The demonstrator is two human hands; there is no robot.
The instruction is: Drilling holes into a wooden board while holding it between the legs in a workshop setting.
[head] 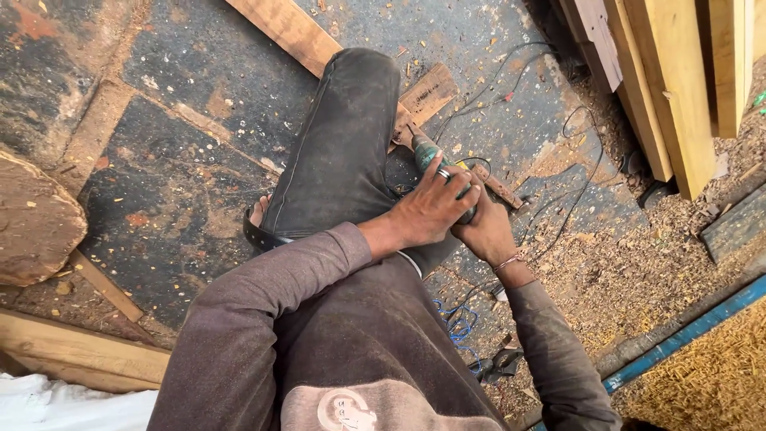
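Here, nearest the camera, both hands clamp a green power drill (435, 164): the left hand (431, 209) presses over its body, the right hand (484, 231) wraps the grip beneath. It seems mid-drilling, angled into a wood strip (495, 185) on the stone floor (175, 160). Steady downward pressure looks needed. Farther off stand timber planks (678, 88).

Dark stone-slab floor (183, 168) strewn with sawdust (638, 263), timber planks (678, 88) stacked upper right, daylight overall.

No packages, labels, signs, screens.
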